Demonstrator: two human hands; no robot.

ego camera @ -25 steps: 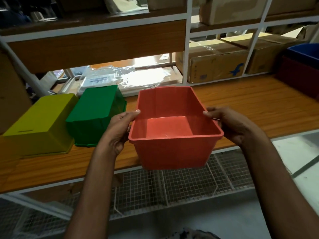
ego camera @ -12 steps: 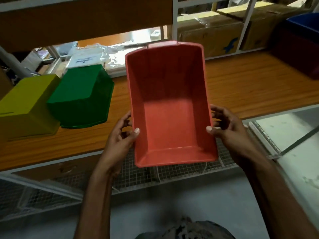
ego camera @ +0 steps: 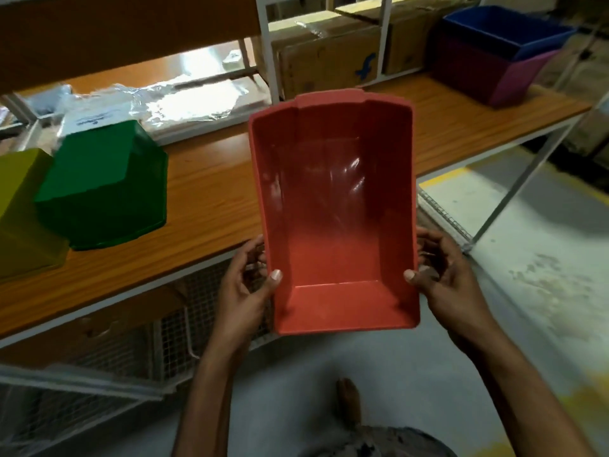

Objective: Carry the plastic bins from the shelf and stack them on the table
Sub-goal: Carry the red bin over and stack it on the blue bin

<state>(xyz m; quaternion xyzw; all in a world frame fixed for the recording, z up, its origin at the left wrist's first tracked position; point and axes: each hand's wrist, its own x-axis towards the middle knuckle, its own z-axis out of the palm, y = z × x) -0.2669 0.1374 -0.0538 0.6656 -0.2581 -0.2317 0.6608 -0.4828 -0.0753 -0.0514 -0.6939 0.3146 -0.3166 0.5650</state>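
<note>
I hold a red plastic bin (ego camera: pixel 336 209) in front of me, off the shelf, with its open side facing me. My left hand (ego camera: pixel 245 285) grips its left rim near the bottom, thumb over the edge. My right hand (ego camera: pixel 441 278) grips the right rim the same way. A green bin (ego camera: pixel 102 183) and a yellow bin (ego camera: pixel 23 212) lie upside down on the wooden shelf board (ego camera: pixel 211 199) at the left. At the far right a blue bin (ego camera: pixel 507 31) sits nested inside a purple bin (ego camera: pixel 494 74).
Cardboard boxes (ego camera: pixel 326 57) and plastic-wrapped packets (ego camera: pixel 184 100) sit at the back of the shelf. White frame posts (ego camera: pixel 267 51) rise behind the red bin. Wire mesh baskets (ego camera: pixel 178 328) hang under the board. Concrete floor (ego camera: pixel 527 245) opens to the right.
The red bin has come off the shelf board toward me and tipped so its opening faces me. My view has swung right, bringing the blue and purple bins into sight.
</note>
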